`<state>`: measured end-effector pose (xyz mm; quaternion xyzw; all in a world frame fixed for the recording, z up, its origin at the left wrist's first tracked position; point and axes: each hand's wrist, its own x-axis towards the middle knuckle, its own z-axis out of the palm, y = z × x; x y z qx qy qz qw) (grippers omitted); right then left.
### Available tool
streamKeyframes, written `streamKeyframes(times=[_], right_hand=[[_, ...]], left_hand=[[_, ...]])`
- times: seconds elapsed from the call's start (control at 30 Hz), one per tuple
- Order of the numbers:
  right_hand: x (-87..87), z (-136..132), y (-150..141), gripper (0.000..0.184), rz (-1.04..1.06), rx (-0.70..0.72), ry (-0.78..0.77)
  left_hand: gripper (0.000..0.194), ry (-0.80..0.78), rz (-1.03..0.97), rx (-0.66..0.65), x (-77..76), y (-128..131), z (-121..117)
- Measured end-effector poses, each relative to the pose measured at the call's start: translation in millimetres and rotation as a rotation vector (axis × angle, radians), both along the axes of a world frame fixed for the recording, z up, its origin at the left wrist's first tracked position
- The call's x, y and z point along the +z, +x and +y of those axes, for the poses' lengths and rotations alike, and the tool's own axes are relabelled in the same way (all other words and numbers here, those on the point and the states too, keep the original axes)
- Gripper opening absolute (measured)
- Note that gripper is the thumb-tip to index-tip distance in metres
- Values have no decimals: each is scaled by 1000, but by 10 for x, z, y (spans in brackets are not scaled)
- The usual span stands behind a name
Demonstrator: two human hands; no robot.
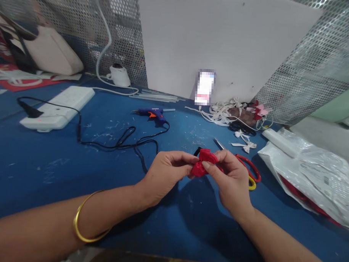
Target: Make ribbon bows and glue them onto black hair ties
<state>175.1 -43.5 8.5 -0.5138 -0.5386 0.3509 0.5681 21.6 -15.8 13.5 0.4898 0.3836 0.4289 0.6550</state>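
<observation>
A red fabric bow is pinched between both my hands, above the blue table. My left hand grips its left edge between thumb and fingers. The thumb of my right hand presses on the bow's front near the middle, with the fingers behind it. A short black piece sticks out behind the bow; what it belongs to is hidden. Scissors with red and yellow handles lie just beyond my right hand, partly covered by it. A blue glue gun rests on its side farther back.
A black cord runs left from the glue gun towards a white power strip. Clear glue sticks lie near the back board. A lit phone leans there, beside tangled white ribbons. At right are small white bows and a plastic bag.
</observation>
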Motion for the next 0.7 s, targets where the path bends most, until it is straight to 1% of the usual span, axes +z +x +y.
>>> streamKeyframes(times=[0.1,0.2,0.27,0.43,0.7], right_hand=[[-2,18,18,17,35,16,-46],[-11,33,31,18,53,42,-75],[-23,41,28,19,64,75,-101],[-61,51,4,21,142,155,-177],[-68,55,-12,14,273,203,-227]], left_hand=[[12,-9,-10,-30,-3,-27,18],[14,-14,-25,-99,-6,-60,41],[17,-18,-15,-122,-2,-66,49],[18,-42,62,-72,14,-40,51],[19,-202,8,-55,-37,-41,87]])
